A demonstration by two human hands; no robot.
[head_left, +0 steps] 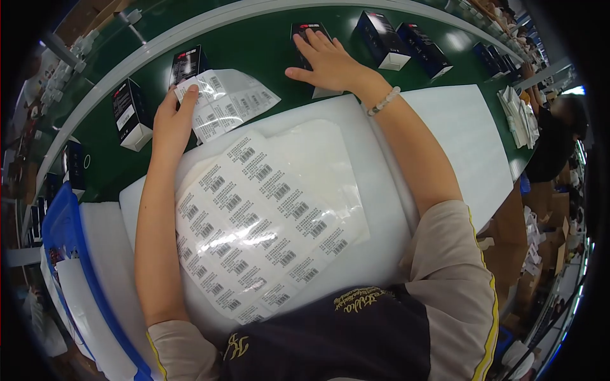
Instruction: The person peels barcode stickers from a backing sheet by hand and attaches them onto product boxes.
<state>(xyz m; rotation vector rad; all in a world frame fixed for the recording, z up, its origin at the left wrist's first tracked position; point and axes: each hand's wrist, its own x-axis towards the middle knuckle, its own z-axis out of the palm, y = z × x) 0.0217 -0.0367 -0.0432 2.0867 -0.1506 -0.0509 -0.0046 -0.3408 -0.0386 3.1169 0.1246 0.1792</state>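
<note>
My left hand (175, 117) pinches a small sheet of barcode labels (225, 105) between thumb and fingers. Right behind that sheet, partly covered by it, is a dark printed box (189, 60). Fingers spread, my right hand (330, 63) lies on top of another dark box (309, 28) and hides much of it. A beaded bracelet (384, 101) circles my right wrist. Nearest my body, a large glossy sheet of barcode labels (260, 216) rests on white foam padding (381, 190).
More dark boxes stand on the green surface (254, 38): one at the left (132, 114) and two at the right, a near box (383, 41) and a far box (424, 49). A blue tray (79, 235) sits at far left. Another person (553, 140) is at the right edge.
</note>
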